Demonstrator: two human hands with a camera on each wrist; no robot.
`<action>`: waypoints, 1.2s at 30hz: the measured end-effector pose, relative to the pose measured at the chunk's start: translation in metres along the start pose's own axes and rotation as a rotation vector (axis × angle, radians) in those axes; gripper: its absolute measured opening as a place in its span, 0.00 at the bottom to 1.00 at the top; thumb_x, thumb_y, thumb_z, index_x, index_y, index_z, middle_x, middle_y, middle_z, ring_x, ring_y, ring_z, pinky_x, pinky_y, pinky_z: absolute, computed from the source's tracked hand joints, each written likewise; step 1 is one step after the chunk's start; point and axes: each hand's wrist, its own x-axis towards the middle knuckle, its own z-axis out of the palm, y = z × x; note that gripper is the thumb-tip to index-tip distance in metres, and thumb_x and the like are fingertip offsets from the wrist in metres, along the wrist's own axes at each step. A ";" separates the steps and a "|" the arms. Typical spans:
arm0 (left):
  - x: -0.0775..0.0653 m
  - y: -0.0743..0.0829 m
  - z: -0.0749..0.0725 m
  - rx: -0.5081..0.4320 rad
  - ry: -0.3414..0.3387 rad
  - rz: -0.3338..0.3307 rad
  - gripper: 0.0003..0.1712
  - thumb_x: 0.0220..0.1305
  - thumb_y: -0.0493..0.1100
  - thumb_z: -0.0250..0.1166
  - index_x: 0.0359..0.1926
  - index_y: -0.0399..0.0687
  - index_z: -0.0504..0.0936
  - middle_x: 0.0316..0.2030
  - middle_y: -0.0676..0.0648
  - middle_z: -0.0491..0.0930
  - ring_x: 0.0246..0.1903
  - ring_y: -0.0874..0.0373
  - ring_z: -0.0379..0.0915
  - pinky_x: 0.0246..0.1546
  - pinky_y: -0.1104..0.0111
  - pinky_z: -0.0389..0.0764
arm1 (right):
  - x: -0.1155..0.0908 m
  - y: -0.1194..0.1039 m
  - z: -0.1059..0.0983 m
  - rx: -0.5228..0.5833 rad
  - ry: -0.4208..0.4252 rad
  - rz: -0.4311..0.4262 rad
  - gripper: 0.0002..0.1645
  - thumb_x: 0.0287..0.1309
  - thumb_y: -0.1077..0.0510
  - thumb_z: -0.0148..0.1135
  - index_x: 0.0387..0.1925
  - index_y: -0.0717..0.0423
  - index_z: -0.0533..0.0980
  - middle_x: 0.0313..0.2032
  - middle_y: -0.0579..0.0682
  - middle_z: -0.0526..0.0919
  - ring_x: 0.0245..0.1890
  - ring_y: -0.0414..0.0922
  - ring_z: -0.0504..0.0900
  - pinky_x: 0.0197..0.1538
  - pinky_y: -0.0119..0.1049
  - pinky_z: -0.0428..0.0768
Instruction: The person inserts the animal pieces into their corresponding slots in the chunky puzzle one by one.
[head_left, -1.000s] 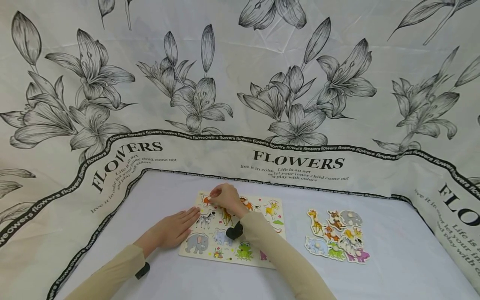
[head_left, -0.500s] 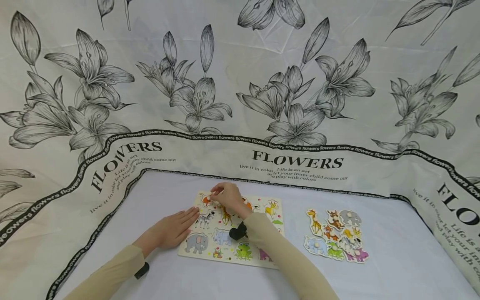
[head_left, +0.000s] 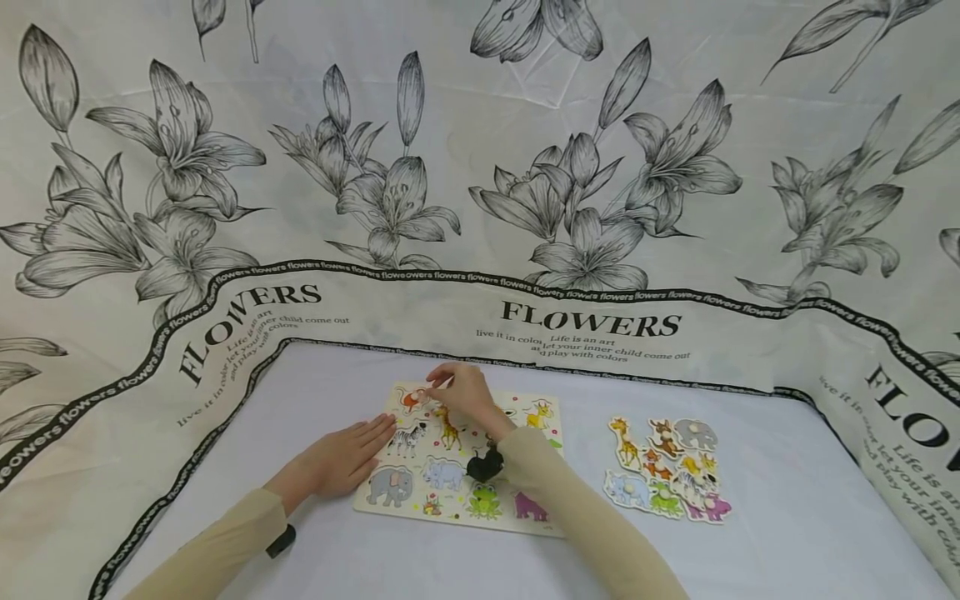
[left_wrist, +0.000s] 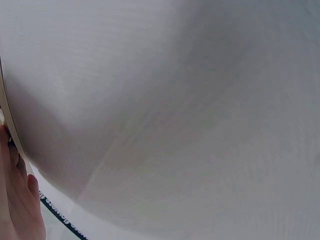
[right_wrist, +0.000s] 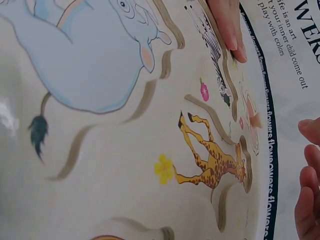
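A wooden animal puzzle board [head_left: 510, 523] lies on the white cloth, with cut recesses picturing a zebra, a giraffe [right_wrist: 215, 162], an elephant, a frog and others. The left hand [head_left: 347, 457] rests flat at its left edge, fingertips [right_wrist: 232, 35] on the board beside the zebra recess [right_wrist: 210, 45]. Over the far left part of the board hovers the right hand [head_left: 467, 395], fingers loosely bent and nothing between them. Just left of its fingertips sits an orange-red animal piece [head_left: 411, 402], whose small knob [right_wrist: 256, 121] shows apart from the fingers [right_wrist: 312, 130] in the right wrist view.
Right of the board lies a loose pile of knobbed animal pieces, among them a giraffe [head_left: 624, 443], a grey elephant [head_left: 696, 433], a blue rhino [head_left: 627, 488] and a purple hippo [head_left: 708, 508]. A flower-printed cloth [head_left: 442, 321] rises behind and around the table.
The right hand has drawn slightly right and away from the orange-red piece, its fingers having let go of it. The left hand stays in place.
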 end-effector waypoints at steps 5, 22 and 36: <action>0.000 0.001 -0.001 -0.008 0.005 -0.001 0.32 0.74 0.49 0.44 0.73 0.38 0.55 0.74 0.40 0.53 0.73 0.46 0.50 0.72 0.54 0.60 | -0.004 0.004 -0.004 0.009 0.023 -0.040 0.11 0.54 0.56 0.69 0.39 0.56 0.84 0.32 0.49 0.87 0.26 0.38 0.76 0.31 0.29 0.76; 0.002 -0.001 0.005 -0.029 -0.002 -0.026 0.32 0.75 0.50 0.42 0.74 0.41 0.54 0.75 0.42 0.51 0.74 0.47 0.48 0.73 0.56 0.57 | -0.022 0.006 -0.018 0.069 0.068 -0.070 0.08 0.52 0.60 0.70 0.37 0.57 0.84 0.31 0.51 0.87 0.21 0.42 0.77 0.23 0.25 0.72; 0.001 -0.002 0.007 -0.003 0.026 -0.013 0.32 0.74 0.50 0.43 0.73 0.40 0.55 0.74 0.42 0.52 0.74 0.47 0.49 0.72 0.56 0.59 | -0.036 -0.001 -0.031 0.064 0.061 -0.086 0.11 0.52 0.59 0.70 0.38 0.59 0.84 0.31 0.51 0.87 0.17 0.34 0.72 0.18 0.25 0.67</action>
